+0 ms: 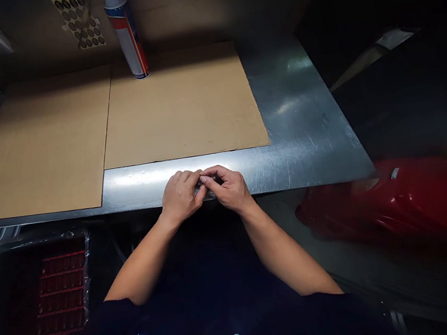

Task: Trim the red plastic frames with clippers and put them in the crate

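A steel bench (301, 120) runs across the view, its scratched top catching bright glare along the front. Two flat cardboard sheets lie on it side by side, edges meeting in a slanted seam. The left sheet (41, 152) reaches forward to the bench's front edge, while the right sheet (179, 106) stops short of it, so a strip of steel shows in front and a wider stretch to its right. A spray can (127, 38) in blue, red and white stands upright on the right sheet, close to its back edge, with its top cut off by the view.
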A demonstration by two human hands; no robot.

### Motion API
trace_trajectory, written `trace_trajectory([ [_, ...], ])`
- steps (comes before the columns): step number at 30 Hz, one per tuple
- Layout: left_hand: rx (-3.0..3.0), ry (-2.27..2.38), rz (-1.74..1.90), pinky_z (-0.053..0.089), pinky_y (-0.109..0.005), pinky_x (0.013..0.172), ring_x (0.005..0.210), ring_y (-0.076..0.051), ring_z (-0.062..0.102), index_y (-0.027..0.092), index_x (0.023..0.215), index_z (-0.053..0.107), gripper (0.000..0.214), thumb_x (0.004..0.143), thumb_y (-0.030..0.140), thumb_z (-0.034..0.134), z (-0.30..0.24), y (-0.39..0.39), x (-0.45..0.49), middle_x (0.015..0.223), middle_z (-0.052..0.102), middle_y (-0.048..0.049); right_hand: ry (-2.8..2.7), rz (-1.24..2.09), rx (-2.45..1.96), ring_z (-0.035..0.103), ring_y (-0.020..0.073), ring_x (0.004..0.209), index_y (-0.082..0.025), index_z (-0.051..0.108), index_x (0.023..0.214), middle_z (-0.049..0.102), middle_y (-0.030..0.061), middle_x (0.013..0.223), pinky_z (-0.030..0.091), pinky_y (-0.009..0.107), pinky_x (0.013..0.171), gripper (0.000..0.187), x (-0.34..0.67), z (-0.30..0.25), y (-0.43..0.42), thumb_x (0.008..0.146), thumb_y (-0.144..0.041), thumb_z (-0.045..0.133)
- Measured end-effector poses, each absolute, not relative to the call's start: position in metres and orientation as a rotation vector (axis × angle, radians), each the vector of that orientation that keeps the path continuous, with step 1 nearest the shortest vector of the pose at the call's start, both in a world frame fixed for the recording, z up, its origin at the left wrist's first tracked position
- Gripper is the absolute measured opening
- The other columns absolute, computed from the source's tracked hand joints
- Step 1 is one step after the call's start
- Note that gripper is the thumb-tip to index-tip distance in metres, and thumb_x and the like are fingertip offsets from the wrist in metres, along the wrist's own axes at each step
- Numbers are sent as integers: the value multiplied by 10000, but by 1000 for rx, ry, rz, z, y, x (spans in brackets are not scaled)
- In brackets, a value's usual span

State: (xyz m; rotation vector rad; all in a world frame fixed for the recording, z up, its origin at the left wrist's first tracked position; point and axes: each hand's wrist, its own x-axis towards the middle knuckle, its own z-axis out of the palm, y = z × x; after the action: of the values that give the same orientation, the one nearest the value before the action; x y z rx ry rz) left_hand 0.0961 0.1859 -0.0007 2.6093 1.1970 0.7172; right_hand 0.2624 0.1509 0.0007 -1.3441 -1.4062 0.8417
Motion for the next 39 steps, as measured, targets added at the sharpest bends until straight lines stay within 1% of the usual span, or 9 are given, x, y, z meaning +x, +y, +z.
trace_trajectory([
  [2, 2623, 1196, 730, 468, -388, 771, 859, -248, 620, 176, 1186, 661, 261, 996, 320, 553, -1, 185, 96, 942, 712, -88, -1395, 846, -1350, 733, 183, 844, -223, 758, 951, 792, 29, 934, 568, 301, 824, 172, 263, 1, 150, 915, -370, 678],
  [6, 2633, 1183, 747, 457, -376, 750, 834, -239, 629, 183, 1186, 665, 281, 1015, 367, 540, -2, 185, 95, 892, 709, -79, -1349, 900, -1364, 705, 173, 766, -224, 753, 905, 777, 16, 859, 545, 291, 736, 181, 266, 1, 149, 890, -401, 719],
  [11, 2581, 1147, 791, 467, -364, 758, 828, -224, 641, 169, 1188, 671, 358, 1025, 452, 526, -4, 188, 92, 898, 739, -75, -1236, 1100, -1296, 699, 177, 747, -214, 755, 878, 770, 27, 840, 564, 303, 727, 296, 273, 2, 150, 843, -506, 778],
  [17, 2475, 1102, 822, 488, -348, 782, 844, -202, 668, 188, 1153, 695, 387, 1026, 503, 510, -5, 191, 89, 940, 772, -67, -1143, 1304, -1220, 649, 158, 664, -200, 765, 837, 772, 45, 821, 531, 291, 626, 399, 283, 7, 153, 745, -579, 849],
  [20, 2427, 1107, 835, 494, -353, 793, 842, -203, 671, 186, 1139, 705, 414, 1030, 521, 486, -5, 191, 89, 927, 772, -71, -1148, 1313, -1210, 658, 168, 688, -205, 773, 824, 769, 42, 799, 530, 297, 641, 401, 284, 8, 153, 726, -583, 864],
  [23, 2396, 1094, 831, 500, -351, 796, 842, -200, 670, 191, 1135, 710, 449, 1028, 552, 466, -4, 191, 88, 922, 770, -70, -1170, 1293, -1201, 670, 172, 709, -214, 782, 833, 776, 41, 823, 538, 306, 665, 372, 284, 8, 153, 741, -565, 862],
  [26, 2373, 1085, 825, 504, -352, 793, 842, -202, 671, 192, 1137, 713, 472, 1027, 570, 452, -3, 191, 88, 920, 769, -70, -1196, 1246, -1187, 707, 191, 794, -226, 789, 851, 791, 42, 882, 563, 333, 758, 327, 283, 8, 152, 770, -537, 852],
  [29, 2352, 1087, 827, 510, -365, 807, 861, -210, 677, 188, 1134, 714, 481, 1034, 564, 431, -2, 192, 87, 958, 774, -83, -1218, 1211, -1195, 727, 213, 856, -230, 790, 861, 799, 45, 917, 574, 363, 829, 336, 282, 7, 152, 779, -552, 839],
  [39, 2325, 1049, 812, 530, -378, 835, 901, -218, 693, 186, 1140, 709, 421, 1043, 499, 445, -1, 193, 84, 1012, 779, -93, -1269, 1152, -1231, 734, 214, 885, -228, 787, 884, 800, 43, 935, 569, 354, 852, 339, 280, 5, 152, 806, -557, 814],
])
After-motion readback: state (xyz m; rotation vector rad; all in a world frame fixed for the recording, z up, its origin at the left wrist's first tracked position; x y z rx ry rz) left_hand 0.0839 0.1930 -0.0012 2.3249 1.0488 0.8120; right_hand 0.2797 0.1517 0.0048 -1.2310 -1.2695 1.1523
